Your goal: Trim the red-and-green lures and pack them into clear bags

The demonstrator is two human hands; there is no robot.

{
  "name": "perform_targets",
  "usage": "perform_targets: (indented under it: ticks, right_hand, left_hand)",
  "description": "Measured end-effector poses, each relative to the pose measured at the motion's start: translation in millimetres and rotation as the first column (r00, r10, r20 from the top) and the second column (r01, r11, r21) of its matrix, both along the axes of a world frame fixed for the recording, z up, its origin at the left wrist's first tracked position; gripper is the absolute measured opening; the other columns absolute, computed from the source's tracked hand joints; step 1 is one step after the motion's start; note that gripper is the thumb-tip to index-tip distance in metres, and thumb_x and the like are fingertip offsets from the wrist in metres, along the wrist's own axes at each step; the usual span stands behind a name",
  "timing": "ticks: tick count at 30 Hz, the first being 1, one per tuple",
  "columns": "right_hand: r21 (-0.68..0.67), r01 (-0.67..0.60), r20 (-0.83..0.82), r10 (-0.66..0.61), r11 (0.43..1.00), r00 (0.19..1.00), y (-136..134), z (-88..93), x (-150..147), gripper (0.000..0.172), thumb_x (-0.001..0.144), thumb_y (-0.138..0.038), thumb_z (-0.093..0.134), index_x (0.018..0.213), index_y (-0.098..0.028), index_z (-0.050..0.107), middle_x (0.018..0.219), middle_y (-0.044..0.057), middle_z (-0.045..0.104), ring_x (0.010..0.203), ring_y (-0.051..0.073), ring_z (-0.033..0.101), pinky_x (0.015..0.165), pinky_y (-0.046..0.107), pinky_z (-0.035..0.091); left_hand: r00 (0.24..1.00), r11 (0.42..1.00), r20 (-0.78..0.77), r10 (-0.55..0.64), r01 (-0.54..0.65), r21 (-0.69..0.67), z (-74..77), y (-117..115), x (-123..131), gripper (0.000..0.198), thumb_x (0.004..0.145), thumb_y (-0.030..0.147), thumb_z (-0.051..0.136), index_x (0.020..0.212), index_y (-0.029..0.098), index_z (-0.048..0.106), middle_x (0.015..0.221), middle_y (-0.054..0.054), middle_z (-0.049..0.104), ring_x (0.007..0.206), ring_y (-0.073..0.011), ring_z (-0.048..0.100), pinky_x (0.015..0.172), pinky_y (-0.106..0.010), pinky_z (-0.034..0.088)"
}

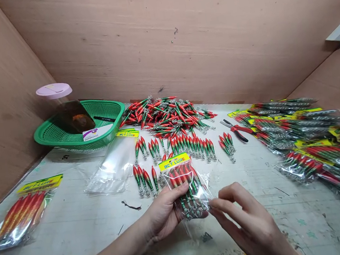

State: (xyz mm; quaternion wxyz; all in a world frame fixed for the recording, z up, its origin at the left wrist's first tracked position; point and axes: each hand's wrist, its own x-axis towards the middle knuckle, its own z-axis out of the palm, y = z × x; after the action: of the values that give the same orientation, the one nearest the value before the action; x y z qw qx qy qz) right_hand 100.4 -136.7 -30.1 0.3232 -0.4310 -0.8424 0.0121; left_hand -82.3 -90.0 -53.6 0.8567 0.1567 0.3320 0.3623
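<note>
**Lure pack held at its open end**

L hand wraps round the clear lure pack just above the bench, steadying it w/ hooks toward the mouth. R hand pinches the bag's lower edge, fingers curled, prob. to shut it. Loose lures heaped behind; finished packs stacked at right; pliers nearby.

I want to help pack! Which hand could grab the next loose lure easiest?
Probably the right hand: only its fingertips pinch the bag of lures at the bottom edge. The left hand is wrapped around the bag, holding it up. Loose lures lie just beyond both.
</note>
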Motion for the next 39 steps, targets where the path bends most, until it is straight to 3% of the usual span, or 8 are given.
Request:
perform_targets:
  ticks: [5,14,18,23,29,33,36,39]
  right_hand:
    - [-0.024,0.01,-0.05,-0.011,1.0,0.999,-19.3,-19.9,19.2,0.018,0.084,-0.002,0.052,0.088,-0.019,0.059,0.071,0.002,0.052,0.065,0.014,0.049,0.056,0.028,0.038]
    - [-0.008,0.133,-0.06,-0.133,0.991,0.989,-30.8,-41.3,34.7,0.017,0.087,-0.006,0.05,0.077,-0.017,0.058,0.068,0.002,0.049,0.065,0.015,0.047,0.058,0.028,0.039]
    - [-0.054,0.152,-0.028,-0.153,0.987,0.988,-31.7,-34.8,32.3,0.019,0.089,-0.011,0.048,0.072,-0.018,0.055,0.068,0.002,0.051,0.064,0.015,0.049,0.056,0.026,0.039]
    - [-0.233,-0.002,-0.134,-0.03,0.972,0.991,-41.5,-27.8,17.2,0.01,0.087,-0.013,0.052,0.083,-0.019,0.059,0.077,0.002,0.058,0.072,0.015,0.054,0.061,0.026,0.043]
    - [-0.386,-0.004,-0.069,-0.024,0.923,0.997,-42.3,-47.0,-5.0,0.012,0.078,-0.015,0.067,0.084,-0.021,0.058,0.082,0.001,0.061,0.079,0.018,0.052,0.067,0.03,0.042]
    - [-0.346,0.002,-0.01,-0.006,0.938,1.0,-40.8,-47.7,-9.8,0.014,0.074,-0.013,0.066,0.076,-0.02,0.054,0.078,0.0,0.06,0.076,0.018,0.051,0.07,0.033,0.041]
    - [-0.487,-0.118,-0.134,0.059,0.866,0.989,-42.1,-37.2,2.1,0.01,0.085,-0.016,0.054,0.077,-0.02,0.05,0.078,0.0,0.058,0.076,0.016,0.053,0.069,0.031,0.043]
    - [-0.622,-0.196,-0.434,-0.124,0.758,0.892,-46.0,-37.8,38.4,0.019,0.093,-0.027,0.043,0.076,-0.021,0.047,0.073,0.0,0.053,0.067,0.014,0.054,0.059,0.025,0.046]
  left_hand:
    - [0.991,0.995,-0.088,-0.098,0.098,-0.002,1.9,-4.8,18.1,0.03,0.072,0.018,0.07,0.1,0.011,0.061,0.087,-0.009,0.068,0.07,-0.0169,0.064,0.062,-0.034,0.056]
    - [0.936,0.969,-0.26,-0.236,0.246,0.006,-13.4,-24.5,40.3,0.083,0.047,0.011,0.085,0.119,0.018,0.044,0.088,-0.006,0.069,0.074,-0.019,0.066,0.068,-0.031,0.051]
    - [0.915,0.964,-0.319,-0.247,0.266,0.016,-27.5,-35.5,34.0,0.078,0.05,0.019,0.085,0.117,0.015,0.044,0.079,-0.007,0.07,0.072,-0.0205,0.067,0.07,-0.031,0.049]
    - [0.921,0.958,-0.274,-0.277,0.287,-0.004,-25.2,-43.3,27.6,0.065,0.064,0.029,0.079,0.116,0.017,0.043,0.076,-0.002,0.066,0.065,-0.0144,0.063,0.066,-0.027,0.048]
    - [0.907,0.951,-0.307,-0.288,0.31,0.023,-27.1,-43.4,27.1,0.061,0.065,0.025,0.073,0.118,0.019,0.044,0.062,0.006,0.056,0.054,-0.0092,0.053,0.054,-0.02,0.04]
    - [0.896,0.94,-0.329,-0.299,0.337,0.063,-39.5,-42.5,26.3,0.065,0.065,0.022,0.071,0.122,0.018,0.04,0.052,0.009,0.05,0.041,-0.0053,0.04,0.042,-0.017,0.025]
    - [0.906,0.946,-0.304,-0.294,0.322,0.046,-53.6,-43.3,27.0,0.076,0.061,0.025,0.076,0.125,0.018,0.035,0.052,0.009,0.051,0.039,-0.0048,0.041,0.042,-0.017,0.023]
    - [0.936,0.965,-0.244,-0.254,0.262,0.003,-67.0,-44.9,30.1,0.092,0.058,0.031,0.081,0.13,0.02,0.025,0.069,-0.001,0.062,0.052,-0.0122,0.059,0.049,-0.019,0.033]
